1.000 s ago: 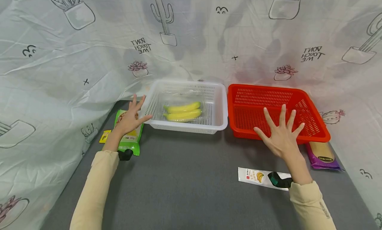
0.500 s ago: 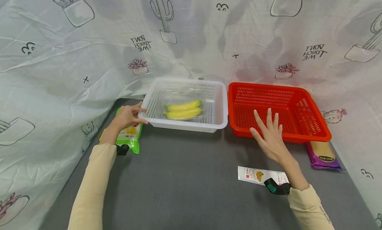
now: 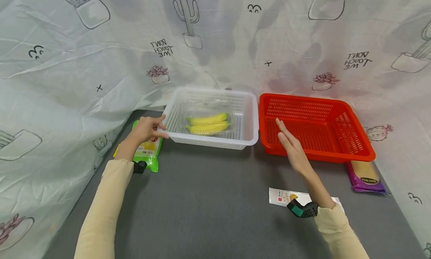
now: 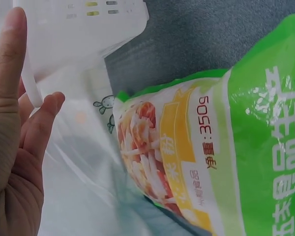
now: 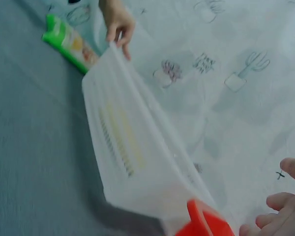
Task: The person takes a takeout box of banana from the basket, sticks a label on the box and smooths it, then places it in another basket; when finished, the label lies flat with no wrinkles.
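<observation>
In the head view my left hand [image 3: 144, 131] pinches the left end of a white plastic basket [image 3: 208, 140] by its rim. Fingers and thumb wrap that rim in the left wrist view too. Inside the basket lies a clear plastic box [image 3: 206, 104] with yellow bananas [image 3: 208, 128]. My right hand [image 3: 293, 150] hovers over the near left part of a red plastic basket [image 3: 320, 155], fingers straight and together, holding nothing. The right wrist view catches this hand's fingers [image 5: 280, 201] at the right edge, apart from the white basket.
A green food bag [image 4: 255, 123] lies under my left wrist. Below my right forearm is a long white packet [image 3: 277, 196] with a banana picture. A purple-wrapped package [image 3: 365, 176] sits by the red basket's near right corner. A cactus-print sheet [image 3: 222, 38] hangs behind the grey table [image 3: 202, 199].
My left hand has gone from spread fingers beside the white basket to gripping its rim. My right hand has moved left, and its spread fingers have come together.
</observation>
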The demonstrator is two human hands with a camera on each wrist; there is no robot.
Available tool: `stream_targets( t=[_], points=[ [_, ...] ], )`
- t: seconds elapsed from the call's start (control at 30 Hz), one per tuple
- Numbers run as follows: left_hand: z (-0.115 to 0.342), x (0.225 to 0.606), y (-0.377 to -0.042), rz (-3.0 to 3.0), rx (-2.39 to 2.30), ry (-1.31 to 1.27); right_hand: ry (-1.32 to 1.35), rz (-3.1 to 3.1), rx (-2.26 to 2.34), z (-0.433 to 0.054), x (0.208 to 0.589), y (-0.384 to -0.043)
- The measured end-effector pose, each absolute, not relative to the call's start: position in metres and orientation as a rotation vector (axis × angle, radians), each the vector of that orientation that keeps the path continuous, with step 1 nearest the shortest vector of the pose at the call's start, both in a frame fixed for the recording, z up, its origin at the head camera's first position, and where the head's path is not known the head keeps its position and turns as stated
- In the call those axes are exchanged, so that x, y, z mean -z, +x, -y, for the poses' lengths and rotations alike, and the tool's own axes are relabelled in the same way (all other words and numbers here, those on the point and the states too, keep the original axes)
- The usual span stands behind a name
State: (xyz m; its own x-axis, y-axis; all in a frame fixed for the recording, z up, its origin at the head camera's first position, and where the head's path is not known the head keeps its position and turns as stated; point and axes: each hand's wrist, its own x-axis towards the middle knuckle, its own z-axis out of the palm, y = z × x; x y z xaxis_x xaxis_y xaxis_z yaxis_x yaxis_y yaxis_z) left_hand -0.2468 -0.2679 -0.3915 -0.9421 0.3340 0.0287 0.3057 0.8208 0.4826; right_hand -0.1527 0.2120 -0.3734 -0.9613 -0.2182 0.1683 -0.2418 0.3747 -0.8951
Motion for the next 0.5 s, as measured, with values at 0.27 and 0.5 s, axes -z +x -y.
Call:
stream_targets(
  t=[0.27, 0.5],
  points=[
    [0.259, 0.385, -0.252, -2.926, -0.719, 0.500, 0.230, 2.303, -2.292, -0.197, 0.370, -0.164],
    [0.256, 0.377, -0.250, -2.911, -0.636, 0.413, 0.029, 2.098, -2.555, -0.191, 0.370, -0.175]
  ],
)
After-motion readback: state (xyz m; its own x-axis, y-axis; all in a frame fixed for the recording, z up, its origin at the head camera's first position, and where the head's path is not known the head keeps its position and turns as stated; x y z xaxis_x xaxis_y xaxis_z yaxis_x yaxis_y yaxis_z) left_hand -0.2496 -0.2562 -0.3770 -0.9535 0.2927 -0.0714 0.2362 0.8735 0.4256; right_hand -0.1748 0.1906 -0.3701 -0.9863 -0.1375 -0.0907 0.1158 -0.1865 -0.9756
